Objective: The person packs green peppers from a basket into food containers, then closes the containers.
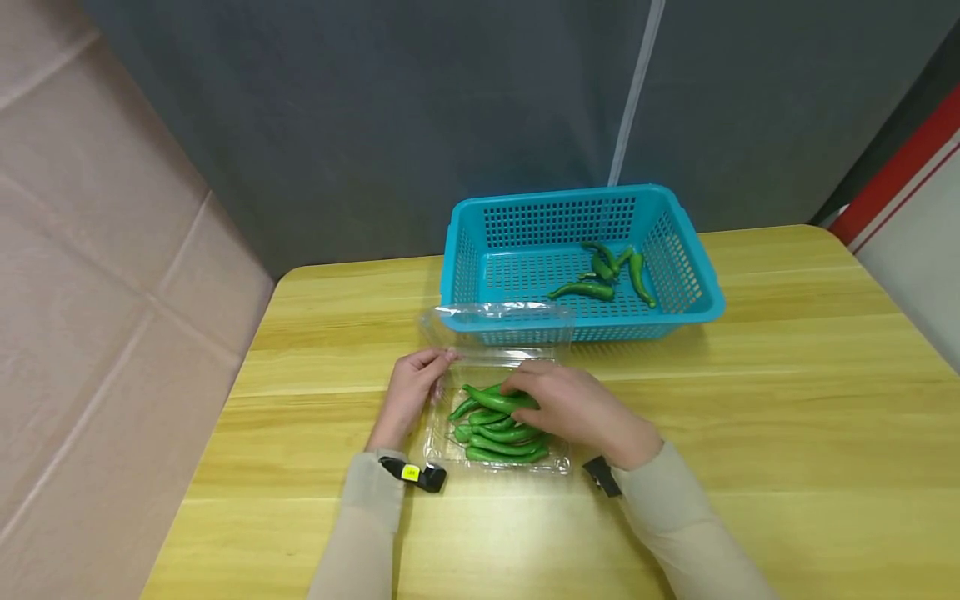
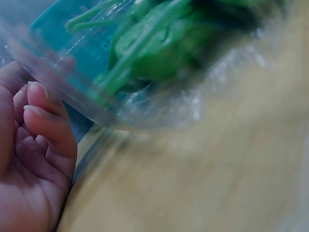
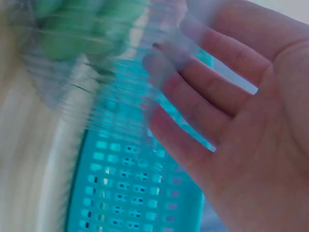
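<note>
A clear plastic clamshell box lies on the table, its lid raised at the back and overlapping the front of a blue basket. Several green chili peppers lie side by side in it. My left hand pinches the box's left edge near the hinge; in the left wrist view its fingers are bent beside the clear wall. Over the peppers, my right hand has thumb and fingers about the topmost green chili pepper. Blur and the clear wall obscure those fingertips in the right wrist view.
The blue perforated basket stands behind the box, with several green chili peppers in its right half. A dark grey panel rises behind the wooden table. A tiled wall borders the left.
</note>
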`<control>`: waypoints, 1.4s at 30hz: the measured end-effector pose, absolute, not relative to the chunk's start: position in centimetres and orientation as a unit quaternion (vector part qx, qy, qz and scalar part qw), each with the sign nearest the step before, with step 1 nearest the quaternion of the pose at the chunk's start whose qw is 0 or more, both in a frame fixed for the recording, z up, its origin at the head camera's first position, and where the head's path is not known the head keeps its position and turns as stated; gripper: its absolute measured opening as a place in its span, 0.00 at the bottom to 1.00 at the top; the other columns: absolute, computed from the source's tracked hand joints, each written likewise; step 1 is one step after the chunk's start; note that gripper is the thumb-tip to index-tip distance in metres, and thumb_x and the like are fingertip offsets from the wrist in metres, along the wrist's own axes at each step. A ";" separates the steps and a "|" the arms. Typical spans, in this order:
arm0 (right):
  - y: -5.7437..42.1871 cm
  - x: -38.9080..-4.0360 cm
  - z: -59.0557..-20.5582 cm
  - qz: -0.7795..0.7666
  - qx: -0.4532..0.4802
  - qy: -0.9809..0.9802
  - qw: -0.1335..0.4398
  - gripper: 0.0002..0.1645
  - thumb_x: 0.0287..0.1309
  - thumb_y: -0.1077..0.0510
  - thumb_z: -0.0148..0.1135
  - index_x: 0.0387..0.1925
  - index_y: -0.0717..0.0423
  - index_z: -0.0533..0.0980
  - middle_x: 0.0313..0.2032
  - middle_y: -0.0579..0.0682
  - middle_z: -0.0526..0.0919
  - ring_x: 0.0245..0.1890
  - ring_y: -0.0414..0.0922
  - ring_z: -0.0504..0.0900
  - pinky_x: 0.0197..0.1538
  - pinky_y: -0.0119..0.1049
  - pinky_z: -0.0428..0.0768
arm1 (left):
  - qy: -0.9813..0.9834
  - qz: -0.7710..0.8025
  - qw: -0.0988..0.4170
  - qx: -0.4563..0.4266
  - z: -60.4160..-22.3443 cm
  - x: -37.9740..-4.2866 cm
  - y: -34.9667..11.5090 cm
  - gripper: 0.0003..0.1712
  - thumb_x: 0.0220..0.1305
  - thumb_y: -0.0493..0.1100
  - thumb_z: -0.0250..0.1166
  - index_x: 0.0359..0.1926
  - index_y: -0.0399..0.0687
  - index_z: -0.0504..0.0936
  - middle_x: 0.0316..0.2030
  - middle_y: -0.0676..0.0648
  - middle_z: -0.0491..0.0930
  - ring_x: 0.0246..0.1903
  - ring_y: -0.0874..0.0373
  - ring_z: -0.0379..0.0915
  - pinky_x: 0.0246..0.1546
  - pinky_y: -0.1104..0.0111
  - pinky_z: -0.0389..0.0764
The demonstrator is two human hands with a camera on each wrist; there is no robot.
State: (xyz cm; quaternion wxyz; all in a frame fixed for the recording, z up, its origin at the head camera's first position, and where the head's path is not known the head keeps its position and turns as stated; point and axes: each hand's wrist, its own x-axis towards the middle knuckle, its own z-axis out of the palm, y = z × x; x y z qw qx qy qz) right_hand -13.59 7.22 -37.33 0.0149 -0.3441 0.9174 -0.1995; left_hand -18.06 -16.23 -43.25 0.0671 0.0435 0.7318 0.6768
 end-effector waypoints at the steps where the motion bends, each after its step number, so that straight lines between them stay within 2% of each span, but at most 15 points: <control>1: 7.3 -13.6 -37.1 -0.202 -0.344 0.917 0.015 0.18 0.48 0.52 0.66 0.43 0.49 0.77 0.40 0.42 0.77 0.40 0.39 0.75 0.42 0.36 0.76 | 0.732 0.676 0.068 0.043 -43.2 -18.0 -16.2 0.17 0.60 0.45 0.59 0.41 0.34 0.80 0.11 0.50 0.66 0.09 0.64 0.59 0.09 0.74 0.62; 15: 9.4 -13.0 -34.1 -0.212 -0.317 0.924 -0.012 0.17 0.53 0.48 0.61 0.45 0.48 0.76 0.42 0.41 0.77 0.43 0.39 0.75 0.45 0.37 0.75 | 0.731 0.678 0.068 0.034 -43.2 -18.1 -16.2 0.18 0.59 0.45 0.60 0.42 0.34 0.80 0.12 0.49 0.67 0.09 0.65 0.58 0.08 0.75 0.61; 22: 10.9 -12.1 -32.4 -0.214 -0.302 0.929 -0.016 0.23 0.53 0.47 0.60 0.50 0.51 0.74 0.46 0.44 0.77 0.46 0.43 0.75 0.48 0.41 0.74 | 0.731 0.678 0.070 0.033 -43.2 -18.1 -16.2 0.18 0.59 0.46 0.60 0.42 0.33 0.79 0.12 0.49 0.67 0.09 0.65 0.59 0.08 0.74 0.62; 28: 12.1 -11.6 -31.5 -0.211 -0.277 0.937 -0.014 0.23 0.55 0.46 0.58 0.51 0.50 0.73 0.47 0.44 0.77 0.47 0.44 0.75 0.48 0.43 0.74 | 0.728 0.681 0.071 0.032 -43.3 -18.1 -16.2 0.18 0.60 0.45 0.60 0.42 0.33 0.79 0.12 0.48 0.67 0.09 0.64 0.59 0.08 0.75 0.62; 36: 14.1 -11.6 -30.5 -0.229 -0.239 0.944 -0.010 0.15 0.56 0.51 0.59 0.44 0.52 0.75 0.41 0.45 0.78 0.43 0.45 0.76 0.45 0.44 0.75 | 0.725 0.685 0.068 0.029 -43.2 -18.0 -16.1 0.16 0.60 0.44 0.60 0.41 0.33 0.80 0.11 0.50 0.67 0.09 0.65 0.59 0.08 0.75 0.62; 42: 15.8 -11.9 -30.4 -0.254 -0.229 0.936 -0.077 0.12 0.57 0.55 0.58 0.42 0.53 0.75 0.39 0.45 0.79 0.40 0.45 0.77 0.42 0.44 0.76 | 0.727 0.682 0.069 0.031 -43.2 -18.1 -16.2 0.17 0.60 0.44 0.60 0.42 0.33 0.79 0.12 0.49 0.67 0.09 0.65 0.59 0.08 0.75 0.62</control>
